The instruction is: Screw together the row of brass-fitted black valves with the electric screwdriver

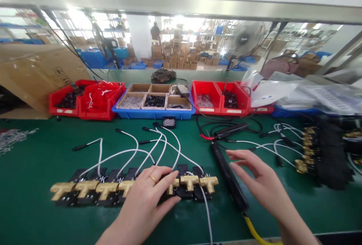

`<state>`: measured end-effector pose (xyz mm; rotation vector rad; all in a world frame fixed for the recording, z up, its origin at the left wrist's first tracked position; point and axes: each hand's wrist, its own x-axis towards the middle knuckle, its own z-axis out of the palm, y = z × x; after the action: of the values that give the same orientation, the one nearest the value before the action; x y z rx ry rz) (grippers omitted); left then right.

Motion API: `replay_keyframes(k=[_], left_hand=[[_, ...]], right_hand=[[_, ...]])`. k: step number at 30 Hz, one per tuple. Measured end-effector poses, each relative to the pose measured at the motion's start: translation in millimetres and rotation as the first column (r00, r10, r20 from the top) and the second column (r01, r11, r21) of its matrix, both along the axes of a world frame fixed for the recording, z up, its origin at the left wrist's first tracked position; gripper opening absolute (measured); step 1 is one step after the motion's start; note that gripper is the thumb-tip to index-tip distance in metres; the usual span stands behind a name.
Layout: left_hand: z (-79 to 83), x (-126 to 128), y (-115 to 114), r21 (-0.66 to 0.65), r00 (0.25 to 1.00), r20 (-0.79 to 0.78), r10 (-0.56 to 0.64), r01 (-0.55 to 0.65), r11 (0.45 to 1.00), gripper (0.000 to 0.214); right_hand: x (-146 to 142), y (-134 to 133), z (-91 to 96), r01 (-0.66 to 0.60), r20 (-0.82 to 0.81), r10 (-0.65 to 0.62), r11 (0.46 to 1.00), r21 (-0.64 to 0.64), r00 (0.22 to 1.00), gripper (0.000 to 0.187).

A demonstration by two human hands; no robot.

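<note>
As a green bench (pixel 28 218) was worked at, a row of brass-fitted units (pixel 106 190) was lined across it, apparently for handy access, a black tool (pixel 229 179) laid alongside. The row was partly covered by the arched left hand (pixel 150 195), its grip unclear; the right hand (pixel 260 182) was held open just beside the tool.

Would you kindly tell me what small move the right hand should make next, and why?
I would probably close the right hand around the black tool: that hand is open right beside it and appears to hold nothing, while the left hand rests over the row of brass fittings.
</note>
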<state>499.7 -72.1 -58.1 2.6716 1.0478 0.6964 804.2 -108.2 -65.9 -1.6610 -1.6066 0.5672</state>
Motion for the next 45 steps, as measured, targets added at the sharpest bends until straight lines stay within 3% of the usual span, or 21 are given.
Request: replay_keyframes(k=[2,5,7,11,14,16,19,20,22,24,26,31,33,36,41,43,45], left_hand=[[4.5,15,-1,-0.027,0.999,0.02,-0.048,0.049,0.998,0.046],[8.3,51,1,-0.094,0.992,-0.046,-0.119,0.115,0.989,0.053],[9.8,76,4,-0.134,0.978,-0.161,-0.131,0.11,0.985,0.056],[10.5,103,9,-0.187,0.929,-0.343,-0.137,0.076,0.979,0.027],[9.0,102,11,-0.196,0.928,-0.35,-0.13,0.063,0.978,0.028],[9.5,96,13,-0.226,0.947,-0.291,-0.136,0.07,0.972,0.036],[17.3,81,18,-0.302,0.987,-0.121,-0.108,0.067,0.951,0.035],[21.6,75,20,-0.324,0.994,-0.072,-0.087,0.06,0.944,0.029],[30.9,65,25,-0.343,0.998,-0.013,-0.057,0.049,0.938,0.02],[37.7,55,29,-0.329,0.999,-0.007,-0.051,0.046,0.943,0.02],[38.9,50,31,-0.309,0.998,-0.028,-0.064,0.052,0.95,0.022],[19.7,52,29,-0.32,0.989,-0.108,-0.104,0.065,0.945,0.012],[11.9,55,28,-0.332,0.991,-0.086,-0.099,0.065,0.941,0.009],[6.9,57,26,-0.332,0.995,-0.038,-0.095,0.077,0.94,0.012],[5.7,58,21,-0.311,0.998,-0.043,-0.04,0.025,0.95,0.013],[4.5,59,18,-0.293,0.998,-0.059,-0.003,-0.014,0.956,0.011],[3.2,59,14,-0.297,0.998,-0.057,0.002,-0.019,0.955,0.01]], right_hand=[[22,-5,-6.1,0.181,0.102,-0.168,0.975,-0.128,0.98,0.045],[28,-7,-18.7,0.221,0.214,-0.169,0.943,-0.25,0.962,0.043],[19,-5,-25.2,0.206,0.243,-0.145,0.946,-0.251,0.959,0.04],[-8,-6,-23.7,0.223,0.303,-0.161,0.957,-0.184,0.939,0.049],[-32,-21,-16.5,0.238,0.315,-0.196,0.966,-0.1,0.929,0.036],[-52,-36,-17.7,0.151,0.256,-0.097,0.968,-0.201,0.962,0.034],[-82,-55,-31.5,-0.072,0.134,0.164,0.853,-0.517,0.977,0.015],[-89,-59,-36.6,-0.099,0.122,0.206,0.808,-0.58,0.971,0.008],[-94,-63,-40.6,-0.128,0.105,0.245,0.77,-0.625,0.964,0.006],[-87,-62,-31.3,-0.182,0.076,0.284,0.775,-0.605,0.956,0.016],[-75,-55,-9.0,-0.242,0.115,0.355,0.807,-0.539,0.928,0.022],[-54,-16,59.1,-0.316,0.428,0.491,0.852,-0.417,0.759,0.023],[-53,7,79.0,-0.331,0.545,0.529,0.843,-0.423,0.651,0.021],[-58,41,101.5,-0.413,0.566,0.613,0.79,-0.453,0.552,0.019],[-76,84,121.4,-0.6,0.477,0.789,0.609,-0.519,0.388,0.011],[-81,102,117.9,-0.625,0.488,0.792,0.598,-0.502,0.367,0.009],[-83,122,106.8,-0.616,0.535,0.745,0.649,-0.446,0.398,0.008]])
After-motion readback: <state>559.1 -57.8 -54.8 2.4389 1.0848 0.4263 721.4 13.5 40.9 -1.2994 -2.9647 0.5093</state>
